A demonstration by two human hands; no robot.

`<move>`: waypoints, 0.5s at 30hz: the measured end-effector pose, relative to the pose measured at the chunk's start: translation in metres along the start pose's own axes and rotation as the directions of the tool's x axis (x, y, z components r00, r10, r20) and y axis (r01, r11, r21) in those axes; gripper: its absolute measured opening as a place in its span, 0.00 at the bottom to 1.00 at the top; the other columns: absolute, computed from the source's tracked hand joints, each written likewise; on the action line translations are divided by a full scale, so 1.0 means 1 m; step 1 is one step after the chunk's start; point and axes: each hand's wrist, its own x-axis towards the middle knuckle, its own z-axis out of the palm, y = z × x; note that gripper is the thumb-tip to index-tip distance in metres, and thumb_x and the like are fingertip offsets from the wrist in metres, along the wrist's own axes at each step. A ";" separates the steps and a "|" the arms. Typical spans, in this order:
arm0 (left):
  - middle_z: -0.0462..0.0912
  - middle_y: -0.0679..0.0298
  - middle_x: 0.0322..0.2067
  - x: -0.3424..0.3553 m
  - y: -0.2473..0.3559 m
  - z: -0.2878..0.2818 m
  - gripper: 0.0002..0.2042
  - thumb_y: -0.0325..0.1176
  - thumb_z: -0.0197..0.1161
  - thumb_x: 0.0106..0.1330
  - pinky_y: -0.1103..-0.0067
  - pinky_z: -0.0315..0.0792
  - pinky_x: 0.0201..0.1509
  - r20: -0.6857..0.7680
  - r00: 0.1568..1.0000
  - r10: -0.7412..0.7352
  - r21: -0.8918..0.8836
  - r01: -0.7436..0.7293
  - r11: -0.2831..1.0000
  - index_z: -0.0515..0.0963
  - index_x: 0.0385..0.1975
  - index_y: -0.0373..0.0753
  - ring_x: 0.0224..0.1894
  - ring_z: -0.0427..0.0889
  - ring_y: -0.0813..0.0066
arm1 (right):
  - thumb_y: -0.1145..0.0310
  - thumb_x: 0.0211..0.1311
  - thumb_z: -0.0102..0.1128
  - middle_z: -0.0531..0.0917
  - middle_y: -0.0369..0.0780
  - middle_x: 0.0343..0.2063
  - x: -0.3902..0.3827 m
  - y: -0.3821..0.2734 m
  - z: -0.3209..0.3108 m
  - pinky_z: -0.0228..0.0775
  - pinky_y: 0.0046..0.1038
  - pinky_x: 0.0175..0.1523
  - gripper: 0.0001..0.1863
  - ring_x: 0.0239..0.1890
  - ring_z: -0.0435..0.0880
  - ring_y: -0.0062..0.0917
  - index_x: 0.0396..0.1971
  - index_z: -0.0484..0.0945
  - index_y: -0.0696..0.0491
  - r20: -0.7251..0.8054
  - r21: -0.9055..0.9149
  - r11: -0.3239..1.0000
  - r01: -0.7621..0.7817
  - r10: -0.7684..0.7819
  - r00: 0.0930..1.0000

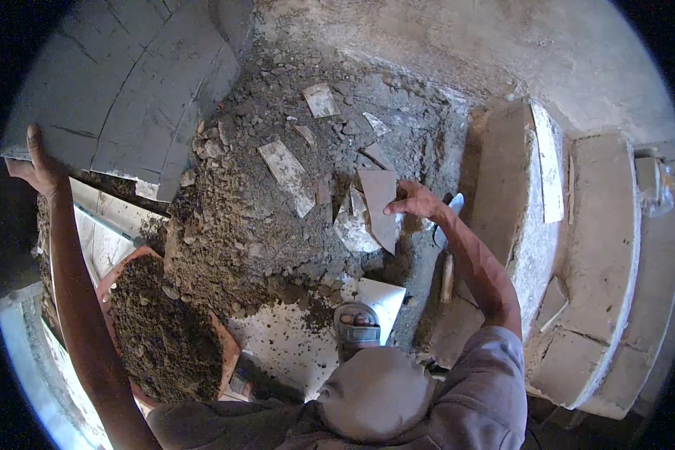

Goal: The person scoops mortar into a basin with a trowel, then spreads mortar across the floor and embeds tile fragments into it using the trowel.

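Observation:
My right hand (415, 202) pinches the edge of a broken brown tile piece (379, 196), thumb on its face. Close beside that piece lie whitish, mortar-stained tile shards (352, 229). A trowel with a wooden handle (448, 277) rests on the ground by my right forearm, which partly covers it. Out to the far left, my left hand (41, 169) is at the front edge of a grey, cracked slab-like surface (127, 82). Its thumb stands apart from the fingers, and I see nothing held in it.
Rubble and loose soil (225, 217) cover the middle, with scattered tile pieces (287, 176). A reddish pan of soil (225, 352) stands at lower left. Concrete steps (600, 247) rise on the right, with a clear plastic bag (658, 196) there. My sandalled foot (356, 326) is on pale tile.

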 end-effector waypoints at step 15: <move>0.71 0.50 0.47 0.015 -0.079 -0.039 0.26 0.32 0.55 0.59 0.71 0.63 0.56 0.223 0.969 -0.111 0.063 0.099 0.993 0.55 0.52 0.22 0.49 0.72 0.65 | 0.47 0.38 0.61 0.77 0.53 0.27 -0.055 -0.067 0.041 0.67 0.38 0.40 0.29 0.34 0.76 0.46 0.29 0.73 0.60 -0.163 -0.497 0.865 -0.064 -0.021 0.986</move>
